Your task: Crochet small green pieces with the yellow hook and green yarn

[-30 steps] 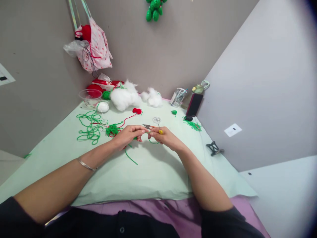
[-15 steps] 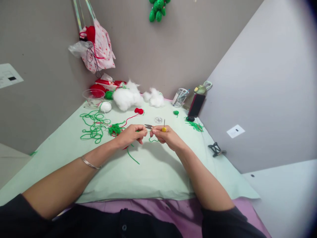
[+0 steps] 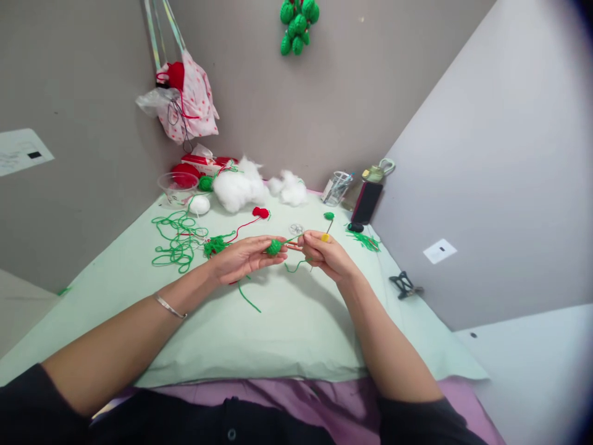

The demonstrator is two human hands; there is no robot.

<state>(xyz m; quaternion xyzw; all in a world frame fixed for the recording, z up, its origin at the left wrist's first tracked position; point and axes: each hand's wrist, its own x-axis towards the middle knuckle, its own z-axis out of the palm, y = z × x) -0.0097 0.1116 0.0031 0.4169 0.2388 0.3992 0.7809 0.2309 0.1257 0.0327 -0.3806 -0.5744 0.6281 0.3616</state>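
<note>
My left hand [image 3: 248,256] is turned palm up, with a small green crocheted ball [image 3: 274,247] held at its fingers. From the ball a strand of green yarn [image 3: 293,238] runs taut to my right hand [image 3: 324,253], which pinches it between thumb and fingertips. A yellow-handled tool [image 3: 325,237] with a thin metal shaft is also in the right hand, its shaft pointing up. Thin orange-red pieces [image 3: 293,246] show between the two hands; I cannot tell whether they are scissor handles. Below the right fingers hangs a loose green yarn end [image 3: 295,267].
Tangled green yarn [image 3: 173,241] and a green yarn clump [image 3: 215,245] lie left. White stuffing [image 3: 238,185], a plastic tub [image 3: 178,188], a red crocheted piece [image 3: 260,212], and a clear cup [image 3: 336,188] stand behind. A phone [image 3: 367,203] leans right, near a black stand [image 3: 404,285].
My left hand has opened out from a pinch to palm up, showing the green ball. My right hand has moved slightly right, drawing the yarn straight. The scissor blades no longer show.
</note>
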